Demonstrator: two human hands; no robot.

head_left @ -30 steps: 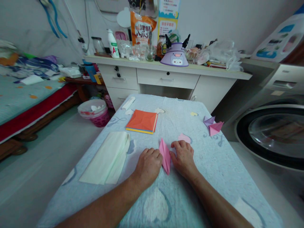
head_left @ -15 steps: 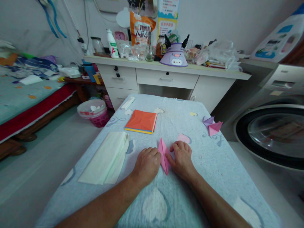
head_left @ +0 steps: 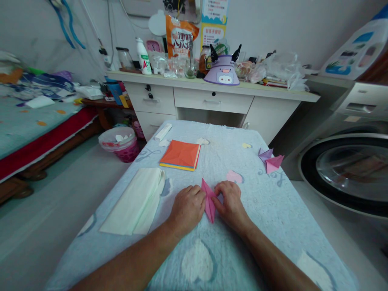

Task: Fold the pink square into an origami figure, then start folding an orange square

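A piece of pink origami paper [head_left: 209, 204], folded into a narrow diamond, lies on the cloth between my hands. My left hand [head_left: 188, 206] is closed at its left edge, with the fingertips curled against the paper. From the other side, my right hand [head_left: 230, 202] has its thumb and bent fingers on the right edge, pinching it. Beyond my hands rests a stack of square coloured paper [head_left: 180, 154], orange on top. Two folded paper pieces, one purple [head_left: 265, 154] and one pink [head_left: 274, 163], sit near the table's right edge.
A pale folded sheet [head_left: 136, 204] lies left of my hands on the cloth-covered table [head_left: 273, 226]. A white stick-like box [head_left: 163, 132] is at the far left corner. Behind stands a cluttered white desk [head_left: 194, 95]; a washing machine [head_left: 348, 121] is at right, a pink bin [head_left: 121, 145] at left.
The far tip of the pink paper has tilted slightly left and lower. My right hand has shifted a little to the left, closer to the paper.
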